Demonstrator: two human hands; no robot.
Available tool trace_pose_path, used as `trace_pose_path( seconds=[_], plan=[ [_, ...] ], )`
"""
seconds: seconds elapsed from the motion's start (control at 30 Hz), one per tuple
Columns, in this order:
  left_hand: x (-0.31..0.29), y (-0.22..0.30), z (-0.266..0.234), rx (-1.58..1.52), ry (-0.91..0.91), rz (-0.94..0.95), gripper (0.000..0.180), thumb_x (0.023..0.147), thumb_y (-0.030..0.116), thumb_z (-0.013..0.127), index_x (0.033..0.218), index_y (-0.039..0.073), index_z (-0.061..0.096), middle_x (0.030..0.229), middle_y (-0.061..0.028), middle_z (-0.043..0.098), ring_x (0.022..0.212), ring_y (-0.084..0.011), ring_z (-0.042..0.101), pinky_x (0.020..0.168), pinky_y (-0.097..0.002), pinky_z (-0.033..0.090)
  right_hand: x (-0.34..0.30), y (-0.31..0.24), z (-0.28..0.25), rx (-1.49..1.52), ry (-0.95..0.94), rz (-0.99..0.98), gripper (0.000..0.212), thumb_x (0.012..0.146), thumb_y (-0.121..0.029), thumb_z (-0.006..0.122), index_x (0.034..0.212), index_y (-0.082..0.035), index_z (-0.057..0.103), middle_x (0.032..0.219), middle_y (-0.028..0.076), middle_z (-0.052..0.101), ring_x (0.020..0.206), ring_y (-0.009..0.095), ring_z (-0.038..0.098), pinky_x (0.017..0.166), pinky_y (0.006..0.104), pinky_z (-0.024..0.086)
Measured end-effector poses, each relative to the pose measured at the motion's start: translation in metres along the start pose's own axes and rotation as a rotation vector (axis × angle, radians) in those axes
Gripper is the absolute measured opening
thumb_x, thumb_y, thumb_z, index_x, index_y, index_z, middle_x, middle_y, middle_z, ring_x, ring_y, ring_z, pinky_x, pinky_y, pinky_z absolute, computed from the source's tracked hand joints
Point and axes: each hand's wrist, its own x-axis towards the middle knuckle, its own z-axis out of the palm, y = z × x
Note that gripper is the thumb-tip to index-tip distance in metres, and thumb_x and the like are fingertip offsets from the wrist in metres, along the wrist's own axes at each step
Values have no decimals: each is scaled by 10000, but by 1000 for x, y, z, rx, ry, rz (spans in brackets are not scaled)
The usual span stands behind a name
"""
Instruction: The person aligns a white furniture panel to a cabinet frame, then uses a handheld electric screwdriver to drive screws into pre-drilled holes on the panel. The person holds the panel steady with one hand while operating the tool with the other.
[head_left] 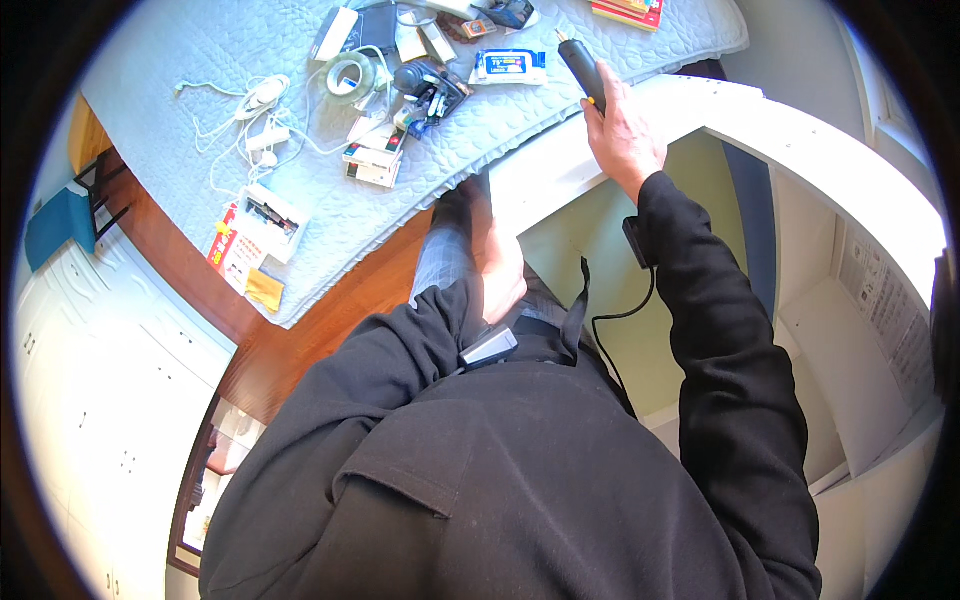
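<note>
My right hand (625, 135) is wrapped round a black cylindrical electric screwdriver (583, 75), its thin metal tip pointing up and left. The tool is over the white panel (560, 165), near the bed's edge. My left hand (498, 262) reaches down beside the left end of that panel, close to my leg. Its fingers are mostly hidden, so I cannot make out whether they grip anything. The panel forms one side of a white frame, bent by the lens, that runs off to the right.
A bed with a pale blue quilted cover (170, 130) lies ahead, strewn with white cables (262, 95), a tape roll (349, 77), a wipes pack (509, 66), small boxes (374, 152) and a white tray (272, 220). White cabinets (110, 400) stand at left. A black cord (640, 300) hangs near my right arm.
</note>
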Motion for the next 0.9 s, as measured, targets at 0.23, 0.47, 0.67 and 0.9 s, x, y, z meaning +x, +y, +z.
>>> trace_pose_path(
  seconds=[0.23,0.47,0.67,0.9],
  plan=[
    [-12,-5,8,99,62,74,616,1038,502,446,1297,-26,631,1290,-144,671,1180,-265,609,992,-383,455,7,12,9,182,-216,80,538,906,-224,668,1379,-17,518,904,220,681,828,354,693,789,438,554],
    [-27,3,15,155,92,173,666,1020,522,442,1255,-69,636,1231,-215,680,1145,-309,625,966,-404,460,40,24,-7,140,-690,103,478,828,-305,724,1104,84,688,809,172,670,669,251,675,692,326,573],
    [-6,-5,13,266,84,136,687,1017,531,437,1252,-81,640,1240,-236,679,1175,-330,630,981,-403,454,42,15,-8,8,-837,2,519,831,-382,697,1100,61,718,827,163,733,707,254,715,697,336,589],
    [6,-9,3,94,-34,80,709,1013,550,472,1307,-75,631,1293,-173,661,1207,-259,602,993,-373,449,15,22,-23,29,-665,16,620,893,-357,651,1308,98,584,1163,284,662,1023,395,655,925,412,528]
  ],
)
